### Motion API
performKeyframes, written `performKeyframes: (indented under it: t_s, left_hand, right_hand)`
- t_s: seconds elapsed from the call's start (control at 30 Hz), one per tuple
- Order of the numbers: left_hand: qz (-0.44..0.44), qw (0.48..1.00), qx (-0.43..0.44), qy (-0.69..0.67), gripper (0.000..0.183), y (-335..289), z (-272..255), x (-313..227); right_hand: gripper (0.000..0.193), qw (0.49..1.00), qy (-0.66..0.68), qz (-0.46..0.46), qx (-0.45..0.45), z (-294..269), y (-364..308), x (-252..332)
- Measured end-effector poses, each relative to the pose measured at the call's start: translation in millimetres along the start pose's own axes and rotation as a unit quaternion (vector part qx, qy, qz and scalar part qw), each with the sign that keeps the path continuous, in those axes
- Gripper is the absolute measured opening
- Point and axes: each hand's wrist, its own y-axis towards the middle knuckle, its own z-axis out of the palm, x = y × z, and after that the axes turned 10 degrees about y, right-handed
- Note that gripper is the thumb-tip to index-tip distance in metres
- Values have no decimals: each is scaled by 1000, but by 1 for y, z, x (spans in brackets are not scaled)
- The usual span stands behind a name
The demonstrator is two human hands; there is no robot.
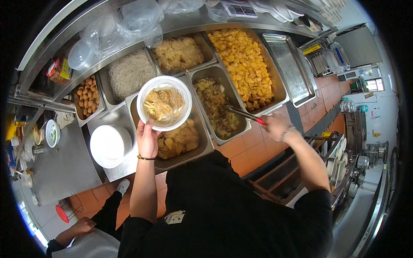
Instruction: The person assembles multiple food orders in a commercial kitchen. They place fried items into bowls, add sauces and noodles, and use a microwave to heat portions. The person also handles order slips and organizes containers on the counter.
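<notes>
My left hand is closed on the near rim of a white bowl with noodles in it, above a steel pan of yellowish-brown pieces. In my right hand is a pair of metal tongs with red grips. Their tips reach into the pan of cooked cabbage, and what they pinch, if anything, cannot be made out. Beyond that pan lies a large tray of diced potatoes. Stacked white bowls stand left of my left forearm.
Pans of brown noodles, white noodles and brown balls line the back. At right sits a steel tray. A shelf above carries plastic bags and a scale. Another person's hand shows at lower left.
</notes>
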Motion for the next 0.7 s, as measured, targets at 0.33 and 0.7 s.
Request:
performKeyframes:
  t_s: [0.33,0.7]
  left_hand:
    - [-13,997,64,48,31,13,46,22]
    - [-90,991,96,-31,34,4,95,47]
  right_hand:
    - [30,969,213,-78,-101,-111,-138,10]
    - [32,958,246,-80,-127,-80,-78,-83]
